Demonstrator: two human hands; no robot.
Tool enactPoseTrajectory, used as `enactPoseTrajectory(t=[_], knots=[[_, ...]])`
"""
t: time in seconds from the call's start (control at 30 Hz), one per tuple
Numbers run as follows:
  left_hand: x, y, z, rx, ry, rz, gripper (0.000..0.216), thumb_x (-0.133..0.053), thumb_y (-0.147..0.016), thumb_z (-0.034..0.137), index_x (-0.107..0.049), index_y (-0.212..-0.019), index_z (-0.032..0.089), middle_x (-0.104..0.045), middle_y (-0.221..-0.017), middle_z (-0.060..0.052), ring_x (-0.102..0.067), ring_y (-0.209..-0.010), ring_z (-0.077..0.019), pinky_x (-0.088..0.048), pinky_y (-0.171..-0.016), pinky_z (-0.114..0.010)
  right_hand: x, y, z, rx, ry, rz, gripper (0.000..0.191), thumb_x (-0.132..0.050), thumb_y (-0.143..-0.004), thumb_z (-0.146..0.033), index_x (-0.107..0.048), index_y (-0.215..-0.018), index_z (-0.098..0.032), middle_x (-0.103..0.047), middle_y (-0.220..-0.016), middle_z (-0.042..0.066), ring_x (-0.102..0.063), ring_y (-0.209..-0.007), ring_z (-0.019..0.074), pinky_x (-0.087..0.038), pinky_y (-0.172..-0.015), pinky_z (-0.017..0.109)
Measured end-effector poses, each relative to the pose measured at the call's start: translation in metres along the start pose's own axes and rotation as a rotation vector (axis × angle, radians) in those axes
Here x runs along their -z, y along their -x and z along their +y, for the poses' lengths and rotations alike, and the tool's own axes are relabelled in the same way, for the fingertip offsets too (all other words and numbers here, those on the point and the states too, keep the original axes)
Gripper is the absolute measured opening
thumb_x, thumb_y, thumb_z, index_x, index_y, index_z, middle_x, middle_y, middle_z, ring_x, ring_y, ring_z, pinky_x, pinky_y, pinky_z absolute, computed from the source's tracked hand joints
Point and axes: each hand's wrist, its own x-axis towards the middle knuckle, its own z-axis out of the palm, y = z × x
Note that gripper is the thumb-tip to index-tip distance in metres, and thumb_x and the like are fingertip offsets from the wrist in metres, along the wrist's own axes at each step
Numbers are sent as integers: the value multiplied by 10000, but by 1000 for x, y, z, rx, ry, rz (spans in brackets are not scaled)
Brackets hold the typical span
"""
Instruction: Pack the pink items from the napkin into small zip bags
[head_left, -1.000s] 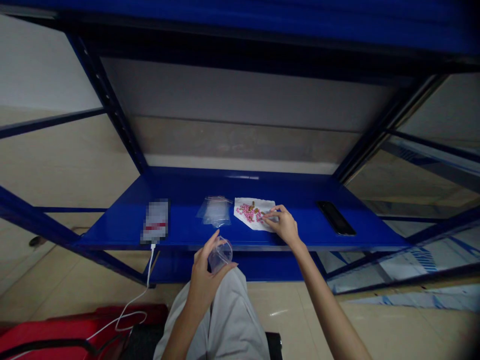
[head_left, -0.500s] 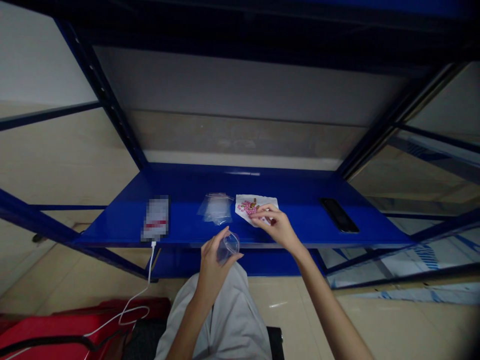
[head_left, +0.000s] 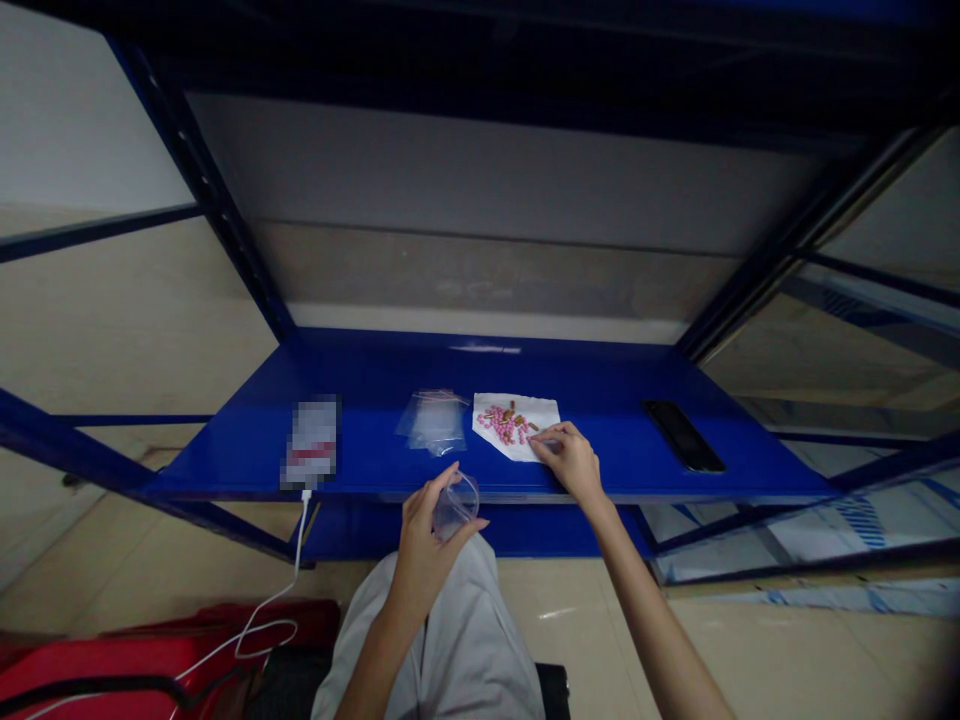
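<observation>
My left hand (head_left: 429, 520) is closed around a small clear plastic bag (head_left: 456, 503), its mouth rounded open and facing up, in front of the shelf edge. On the shelf lies a white sheet of paper (head_left: 495, 398) with many pink pills (head_left: 495, 420) and several brown capsules (head_left: 519, 421) on it. Over the paper's right front edge is my right hand (head_left: 571, 460), thumb and fingertips pinched together close to the pills. Whether anything is between those fingertips is too small to see. Left of the paper, a stack of clear zip bags (head_left: 436, 420) lies flat.
A black phone (head_left: 682, 436) lies on the right of the blue shelf (head_left: 390, 360). At the left, a blurred-out device (head_left: 311, 440) has a white cable (head_left: 300, 545) hanging off the edge. Blue uprights frame both sides, with another blue level below.
My right hand has moved right and slightly toward me, uncovering the pills, which now lie more spread out. My left hand still holds the bag in nearly the same place.
</observation>
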Motion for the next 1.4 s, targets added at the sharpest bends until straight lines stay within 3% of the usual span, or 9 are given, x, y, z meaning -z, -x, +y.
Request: enactPoseTrajectory(t=[0.23,0.5,0.6,0.77,0.87,0.97,1.23,1.33,1.4], knots=[[2,-1,4,-33,-23,7,589,-700,-640,345,-487,-1180,244,-621,-1081,-64,-554,-1023,-232,-390,-902,-391,11,6,-29,67,-246,-24,186,-628,-721,-387,-710,-755,-224,-566,-869,41,-554,-689,147,-396,-530,238],[-11,-1,2,-44,-28,-17,621,-707,-625,379,-471,-1183,239,-613,-1089,-73,-552,-1023,-241,-383,-895,-406,22,34,-96,346,-549,-300,138,-638,-747,-344,-712,-817,-252,-554,-938,45,-528,-814,158,-400,-557,238],[-10,-1,2,-45,-27,-19,617,-707,-622,384,-479,-1176,237,-618,-1076,-71,-556,-1017,-244,-385,-891,-405,24,29,-90,347,-566,-289,173,-580,-797,-336,-699,-896,-260,-568,-963,50,-535,-823,158,-412,-569,241],[-5,0,5,-40,-20,-22,599,-692,-646,368,-472,-1186,229,-614,-1083,-69,-551,-1020,-233,-372,-903,-401,20,8,-41,176,-360,-3,230,-566,-787,-378,-703,-888,-223,-591,-920,70,-560,-772,172,-409,-542,242],[-3,2,6,-29,-1,-24,603,-698,-641,362,-475,-1186,232,-618,-1079,-68,-551,-1022,-234,-371,-909,-402,12,3,-12,61,-81,14,233,-576,-763,-402,-704,-885,-251,-583,-950,50,-569,-684,151,-394,-518,242],[-3,3,6,-13,19,2,603,-705,-629,356,-490,-1179,232,-624,-1068,-70,-555,-1021,-239,-378,-908,-401,2,4,1,50,-21,-14,219,-580,-754,-411,-708,-841,-257,-580,-946,32,-586,-717,149,-410,-547,236],[4,2,13,40,62,12,604,-697,-635,370,-489,-1184,231,-619,-1071,-73,-554,-1018,-242,-387,-909,-398,0,0,-6,-12,-149,74,231,-614,-714,-427,-715,-755,-224,-583,-904,49,-581,-726,165,-409,-529,244],[3,1,13,23,45,0,584,-687,-652,357,-484,-1185,232,-614,-1078,-74,-548,-1025,-238,-376,-914,-397,12,5,-29,57,-394,62,248,-642,-699,-421,-714,-774,-196,-579,-873,71,-569,-765,178,-421,-535,244],[1,1,12,-1,25,-6,581,-688,-652,351,-482,-1184,238,-613,-1082,-72,-547,-1026,-239,-371,-913,-401,21,15,-51,140,-526,-47,222,-637,-719,-405,-712,-792,-210,-571,-902,68,-559,-797,175,-418,-525,235]])
